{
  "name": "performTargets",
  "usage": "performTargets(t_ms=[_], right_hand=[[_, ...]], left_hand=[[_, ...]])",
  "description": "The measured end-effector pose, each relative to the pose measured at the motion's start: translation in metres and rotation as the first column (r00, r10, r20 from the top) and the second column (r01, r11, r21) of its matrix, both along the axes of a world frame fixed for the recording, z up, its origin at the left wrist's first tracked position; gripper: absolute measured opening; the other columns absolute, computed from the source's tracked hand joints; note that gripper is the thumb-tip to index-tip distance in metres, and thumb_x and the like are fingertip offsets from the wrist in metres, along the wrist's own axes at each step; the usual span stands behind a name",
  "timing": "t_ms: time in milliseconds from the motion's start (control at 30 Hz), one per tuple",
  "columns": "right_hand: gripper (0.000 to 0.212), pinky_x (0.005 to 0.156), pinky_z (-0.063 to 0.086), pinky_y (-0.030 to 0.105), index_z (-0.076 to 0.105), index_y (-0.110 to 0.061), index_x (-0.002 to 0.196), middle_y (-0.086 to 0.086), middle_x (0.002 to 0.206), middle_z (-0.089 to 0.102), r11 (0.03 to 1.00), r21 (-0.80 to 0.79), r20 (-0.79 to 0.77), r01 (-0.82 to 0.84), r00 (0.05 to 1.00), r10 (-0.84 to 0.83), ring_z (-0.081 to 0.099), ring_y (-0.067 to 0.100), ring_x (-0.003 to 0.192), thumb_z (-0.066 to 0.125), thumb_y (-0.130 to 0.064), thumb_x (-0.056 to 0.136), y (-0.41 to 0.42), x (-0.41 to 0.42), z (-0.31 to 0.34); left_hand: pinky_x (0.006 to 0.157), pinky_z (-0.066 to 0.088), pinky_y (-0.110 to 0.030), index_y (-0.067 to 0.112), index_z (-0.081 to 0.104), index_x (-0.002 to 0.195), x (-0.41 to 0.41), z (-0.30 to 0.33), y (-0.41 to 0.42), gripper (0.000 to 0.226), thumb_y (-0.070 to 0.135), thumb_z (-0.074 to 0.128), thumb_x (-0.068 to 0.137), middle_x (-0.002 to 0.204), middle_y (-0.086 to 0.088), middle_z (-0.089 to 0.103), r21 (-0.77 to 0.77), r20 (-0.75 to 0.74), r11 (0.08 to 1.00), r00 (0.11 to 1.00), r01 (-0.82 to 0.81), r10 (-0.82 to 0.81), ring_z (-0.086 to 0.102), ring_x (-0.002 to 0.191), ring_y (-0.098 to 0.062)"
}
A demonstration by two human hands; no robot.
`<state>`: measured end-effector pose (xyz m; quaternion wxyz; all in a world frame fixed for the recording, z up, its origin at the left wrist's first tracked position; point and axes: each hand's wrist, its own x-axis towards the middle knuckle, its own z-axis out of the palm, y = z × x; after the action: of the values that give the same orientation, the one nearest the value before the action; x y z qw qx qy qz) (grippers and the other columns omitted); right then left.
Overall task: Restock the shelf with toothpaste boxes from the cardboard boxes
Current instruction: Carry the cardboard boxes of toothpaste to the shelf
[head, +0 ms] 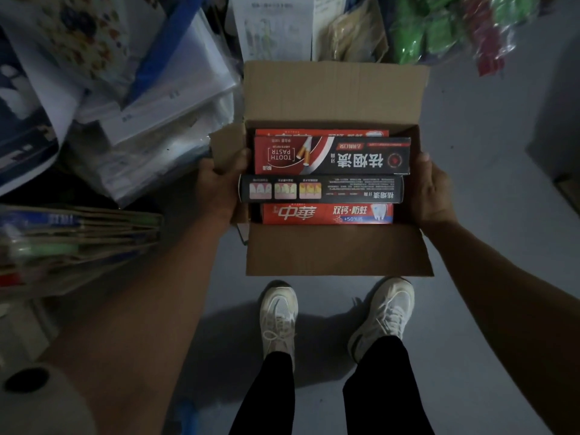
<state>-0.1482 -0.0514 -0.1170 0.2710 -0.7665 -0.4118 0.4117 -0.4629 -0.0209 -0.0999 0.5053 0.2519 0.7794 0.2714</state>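
We hold the open cardboard box [335, 249] of toothpaste boxes [332, 157] above the floor [489, 171]. Our left hand [219, 186] and right hand [431, 189] have fingers clamped on its sides.

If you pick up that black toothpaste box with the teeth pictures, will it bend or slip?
The black toothpaste box probably stays stiff: its edges look straight and square. Its surface looks glossy, so it may slide a little. It lies loose on top of the others in the cardboard box, so it likely lifts out easily.

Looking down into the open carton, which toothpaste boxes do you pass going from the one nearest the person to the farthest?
Red box with a tooth picture → black box with three teeth pictures → red-and-black "TOOTH PASTE" box → a red box, mostly hidden.
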Motion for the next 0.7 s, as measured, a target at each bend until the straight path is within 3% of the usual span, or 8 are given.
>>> performTargets(t_ms=[67,133,200,267,367,500,567,700], right_hand=[[0.070,0.081,0.053,0.036,0.061,-0.004,0.106,0.011,0.101,0.068,1.000,0.006,0.009,-0.013,1.000,0.013,0.066,0.023,0.096,0.025,-0.063,0.092,0.000,0.006,0.003],[0.066,0.083,0.054,0.039,0.062,-0.005,0.107,0.010,0.103,0.069,1.000,0.012,0.003,-0.022,1.000,0.022,0.067,0.021,0.097,0.027,-0.059,0.096,0.001,0.013,0.013],[0.062,0.082,0.055,0.036,0.062,-0.006,0.109,0.009,0.103,0.070,0.999,0.012,-0.030,-0.033,0.999,0.033,0.068,0.018,0.097,0.028,-0.056,0.098,0.001,0.021,0.027],[0.057,0.075,0.055,0.026,0.062,-0.006,0.110,0.006,0.101,0.070,1.000,0.006,-0.052,-0.018,0.998,0.018,0.069,0.012,0.093,0.028,-0.050,0.101,-0.004,0.029,0.045],[0.053,0.064,0.048,0.015,0.064,-0.007,0.107,0.005,0.097,0.068,0.999,-0.020,-0.032,0.041,0.999,-0.042,0.066,0.012,0.086,0.027,-0.045,0.102,-0.016,0.040,0.079],[0.048,0.052,0.040,0.006,0.062,-0.008,0.089,0.003,0.080,0.064,0.995,-0.001,0.044,0.104,0.994,-0.104,0.062,0.015,0.076,0.029,-0.038,0.104,-0.034,0.058,0.133],[0.050,0.049,0.039,0.007,0.061,-0.005,0.082,0.006,0.078,0.063,0.990,0.016,0.075,0.141,0.987,-0.142,0.060,0.017,0.071,0.030,-0.038,0.103,-0.046,0.073,0.163],[0.052,0.055,0.044,0.012,0.065,-0.007,0.085,0.006,0.081,0.067,0.971,0.021,0.076,0.238,0.968,-0.239,0.063,0.015,0.073,0.030,-0.043,0.102,-0.077,0.103,0.240]], left_hand=[[0.082,0.053,-0.037,0.012,0.057,0.106,0.009,0.007,0.000,0.069,0.062,0.065,0.059,0.096,0.001,0.062,0.016,0.111,0.998,0.992,-0.063,0.060,0.063,0.095,-0.018],[0.097,0.049,-0.044,0.012,0.059,0.104,0.014,0.011,0.000,0.075,0.064,0.058,0.051,0.105,-0.011,0.064,0.013,0.123,0.996,0.989,-0.087,0.085,0.061,0.106,-0.030],[0.093,0.051,-0.033,0.003,0.057,0.118,0.020,0.020,-0.001,0.075,0.055,0.063,0.064,0.119,-0.020,0.062,0.029,0.132,0.999,0.990,-0.044,0.040,0.059,0.111,-0.034],[0.081,0.051,-0.026,0.007,0.056,0.120,0.030,0.032,-0.005,0.066,0.049,0.066,0.071,0.115,-0.013,0.063,0.011,0.184,0.997,0.981,-0.072,0.069,0.063,0.100,-0.025],[0.079,0.051,-0.031,0.013,0.056,0.125,0.045,0.063,-0.010,0.064,0.056,0.062,0.078,0.107,0.000,0.065,-0.008,0.155,0.999,0.987,-0.031,0.032,0.063,0.094,-0.014],[0.097,0.049,-0.046,0.010,0.057,0.125,0.070,0.115,-0.008,0.083,0.065,0.065,0.063,0.119,-0.012,0.065,0.041,0.106,0.998,0.993,0.043,-0.047,0.062,0.110,-0.030],[0.092,0.052,-0.049,0.018,0.062,0.116,0.087,0.142,-0.010,0.087,0.079,0.059,0.054,0.109,-0.006,0.069,0.041,0.065,0.997,0.996,0.065,-0.067,0.066,0.099,-0.025],[0.091,0.052,-0.052,0.021,0.065,0.104,0.120,0.205,-0.008,0.077,0.083,0.062,0.058,0.105,-0.003,0.071,0.072,0.059,0.980,0.980,0.186,-0.190,0.067,0.098,-0.026]])
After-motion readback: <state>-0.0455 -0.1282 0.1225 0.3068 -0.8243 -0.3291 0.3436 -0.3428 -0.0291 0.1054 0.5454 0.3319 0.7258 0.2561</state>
